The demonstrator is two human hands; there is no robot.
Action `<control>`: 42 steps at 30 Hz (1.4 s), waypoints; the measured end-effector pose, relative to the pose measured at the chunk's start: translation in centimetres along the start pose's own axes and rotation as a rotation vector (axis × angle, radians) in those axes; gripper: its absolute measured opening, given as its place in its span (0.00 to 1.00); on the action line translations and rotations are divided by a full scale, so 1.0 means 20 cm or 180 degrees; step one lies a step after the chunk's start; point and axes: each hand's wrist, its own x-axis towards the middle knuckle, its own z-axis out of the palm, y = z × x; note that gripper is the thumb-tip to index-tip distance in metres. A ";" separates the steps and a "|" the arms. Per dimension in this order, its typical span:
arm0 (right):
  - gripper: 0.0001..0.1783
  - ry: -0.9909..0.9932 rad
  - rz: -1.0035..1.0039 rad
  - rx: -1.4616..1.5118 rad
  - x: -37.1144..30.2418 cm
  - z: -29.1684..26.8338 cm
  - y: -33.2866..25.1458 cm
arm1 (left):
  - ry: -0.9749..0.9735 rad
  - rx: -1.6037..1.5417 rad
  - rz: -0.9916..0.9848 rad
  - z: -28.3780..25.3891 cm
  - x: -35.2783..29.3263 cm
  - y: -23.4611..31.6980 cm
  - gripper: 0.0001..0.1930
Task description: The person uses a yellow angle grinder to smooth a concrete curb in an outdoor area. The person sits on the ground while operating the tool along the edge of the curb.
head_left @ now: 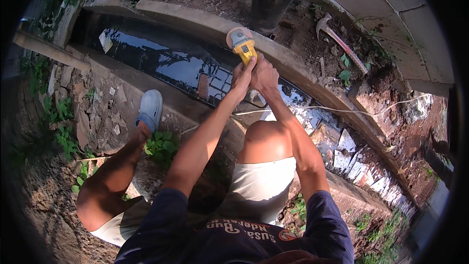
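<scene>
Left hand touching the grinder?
Touching: the head view shows the left hand closed around the rear of the yellow grinder, no gap visible between them.

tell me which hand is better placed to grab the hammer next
Probably the right hand. The hammer lies off to the person's right, nearer that hand than the left hand. Both hands are together at the yellow angle grinder, so the right would first have to come away.
</scene>
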 end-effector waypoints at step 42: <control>0.34 -0.0366 0.0105 -0.0039 0.12 -0.04 -0.09 | -0.0036 0.0280 0.0280 -0.07 0.05 0.13 0.25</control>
